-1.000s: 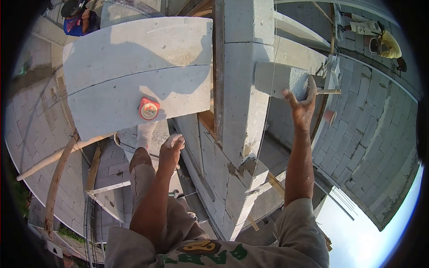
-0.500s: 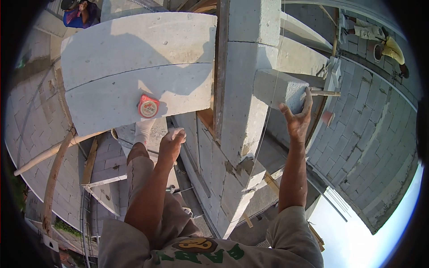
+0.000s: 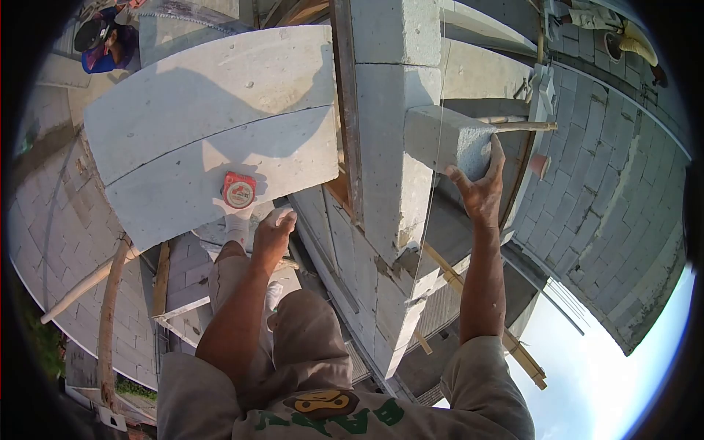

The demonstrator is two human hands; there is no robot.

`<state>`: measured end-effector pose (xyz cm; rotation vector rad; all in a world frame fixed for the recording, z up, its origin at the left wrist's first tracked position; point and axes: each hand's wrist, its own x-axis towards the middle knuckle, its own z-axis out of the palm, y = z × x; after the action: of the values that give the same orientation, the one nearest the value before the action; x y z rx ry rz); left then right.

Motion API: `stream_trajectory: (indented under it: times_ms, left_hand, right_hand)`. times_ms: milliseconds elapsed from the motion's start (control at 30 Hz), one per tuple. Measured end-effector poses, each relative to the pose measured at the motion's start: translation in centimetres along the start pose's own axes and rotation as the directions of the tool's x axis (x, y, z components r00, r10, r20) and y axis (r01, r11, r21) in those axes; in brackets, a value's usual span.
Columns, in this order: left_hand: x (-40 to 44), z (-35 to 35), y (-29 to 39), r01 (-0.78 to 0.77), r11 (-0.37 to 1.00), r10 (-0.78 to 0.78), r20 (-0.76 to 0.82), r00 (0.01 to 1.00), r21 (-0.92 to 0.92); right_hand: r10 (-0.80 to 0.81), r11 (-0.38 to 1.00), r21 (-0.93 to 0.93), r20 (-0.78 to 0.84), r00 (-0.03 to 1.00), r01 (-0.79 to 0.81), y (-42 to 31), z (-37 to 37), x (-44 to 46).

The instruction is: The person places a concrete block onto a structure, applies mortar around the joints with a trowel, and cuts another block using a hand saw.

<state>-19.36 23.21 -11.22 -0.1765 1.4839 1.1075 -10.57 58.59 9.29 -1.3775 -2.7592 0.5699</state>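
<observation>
Right hand: fingers spread around the rough near end of a grey block, thumb on its left side, the others on its right. From these fingers the block runs up and leftward, its far end over the face of the wall (contact between the two cannot be confirmed). Just beyond the same fingertips, to the right, is a wooden pole.

Left hand: fingers folded toward the palm; whether they pinch anything cannot be determined. Near them, up and to the left, a red tape measure sits on a slab, which spreads farther out beyond it.

The wall stands between both sets of fingers. Farthest from them, one person is at upper left, past the slab.
</observation>
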Motion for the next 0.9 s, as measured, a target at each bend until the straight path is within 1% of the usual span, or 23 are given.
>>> stream_trajectory:
  times_ms: [133, 167, 233, 267, 367, 433, 467, 533, 633, 700, 767, 867, 900]
  left_hand:
    - [0.8, 0.3, 0.6, -0.08, 0.989, 0.084, -0.029, 0.996, 0.121]
    - [1.1, 0.6, 0.9, -0.134, 0.977, 0.143, -0.043, 0.989, 0.165]
    - [1.0, 1.9, 3.3, -0.238, 0.937, 0.261, -0.062, 0.963, 0.255]
    - [1.1, 2.6, 4.7, -0.237, 0.933, 0.258, -0.046, 0.965, 0.271]
    - [3.2, 5.3, 7.5, -0.316, 0.917, 0.316, 0.041, 0.948, 0.242]
    - [4.2, 7.7, 9.2, -0.366, 0.892, 0.368, 0.043, 0.929, 0.267]
    - [4.3, 8.8, 10.2, -0.396, 0.886, 0.391, 0.068, 0.918, 0.24]
    - [4.5, 10.8, 12.1, -0.462, 0.868, 0.447, 0.116, 0.887, 0.181]
    - [5.8, 14.2, 12.1, -0.529, 0.84, 0.521, 0.099, 0.848, 0.121]
    - [6.1, 15.9, 12.6, -0.584, 0.803, 0.577, 0.089, 0.812, 0.119]
    - [6.2, 17.0, 13.5, -0.633, 0.767, 0.63, 0.062, 0.774, 0.109]
    - [7.0, 17.9, 15.0, -0.71, 0.698, 0.712, 0.015, 0.702, 0.094]
    - [7.3, 18.1, 15.6, -0.737, 0.67, 0.74, 0.006, 0.673, 0.089]
  right_hand:
    - [0.005, 1.0, -0.015, 0.008, 1.0, -0.005, -0.1, -0.1, -0.2]
    - [0.004, 1.0, -0.023, 0.01, 1.0, -0.004, -0.1, -0.1, -0.1]
    - [-0.009, 0.999, -0.044, -0.002, 1.0, 0.008, -0.5, -0.1, -0.2]
    - [-0.015, 0.998, -0.054, -0.009, 1.0, 0.015, -0.6, -0.1, -0.2]
    - [-0.038, 0.999, 0.0, -0.02, 0.999, 0.038, 0.0, 0.0, -0.2]
    - [-0.08, 0.995, -0.066, -0.033, 0.996, 0.077, 0.3, 0.2, -0.3]
    - [-0.098, 0.99, -0.102, -0.038, 0.994, 0.093, 0.4, 0.2, -0.4]
    - [-0.06, 0.988, -0.141, -0.019, 0.998, 0.057, 0.4, 0.1, -0.5]
    - [-0.025, 0.989, -0.146, -0.021, 0.999, 0.021, 0.9, 0.5, -0.2]
    - [-0.018, 0.989, -0.149, -0.032, 0.999, 0.013, 1.2, 0.7, -0.3]
    - [-0.027, 0.986, -0.165, -0.054, 0.998, 0.018, 1.2, 0.9, -0.3]
    - [0.046, 0.991, -0.125, -0.058, 0.997, -0.053, 1.0, 1.1, -0.4]
    - [0.024, 0.991, -0.127, -0.082, 0.996, -0.034, 1.1, 1.2, -0.4]
